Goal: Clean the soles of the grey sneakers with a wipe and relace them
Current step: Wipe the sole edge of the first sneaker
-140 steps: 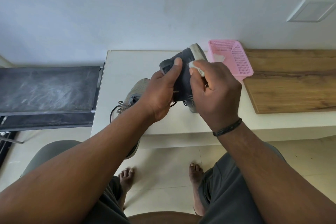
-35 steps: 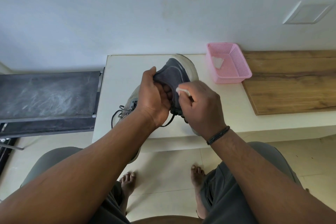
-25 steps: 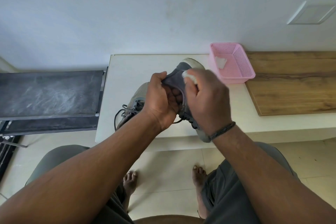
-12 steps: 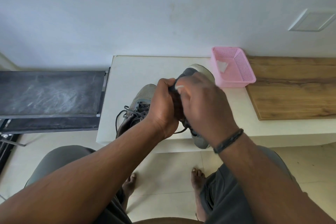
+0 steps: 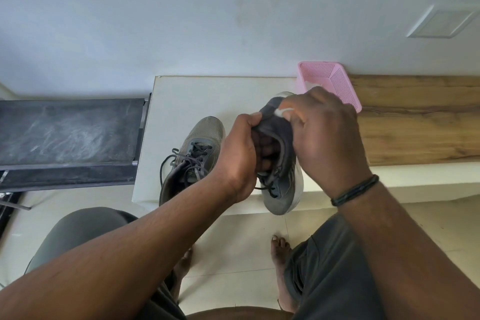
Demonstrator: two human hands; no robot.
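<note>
Second grey sneaker [image 5: 193, 156] is set upright on the white counter [image 5: 181, 96] at 9 o'clock of the held one: knit mesh toe, dark laces loose and trailing. Left hand [image 5: 240, 158] is closed around the collar of the held sneaker [image 5: 281, 171], fingers tucked inside the opening; shoe is lifted off the counter, toe pointed toward the body, smooth pale sole rim turned to 3 o'clock. Right hand [image 5: 324, 135] is pinched on a small white wipe [image 5: 281, 112], pressed near the heel at 12 o'clock. Judgement: sole cleaning in progress, relacing not begun. Short firm strokes along the rim are advised, shoe braced from inside, wipe refolded when soiled. Pink perforated plastic basket [image 5: 342, 83] sits at 1 o'clock, beside a wood-grain board [image 5: 415, 122].
</note>
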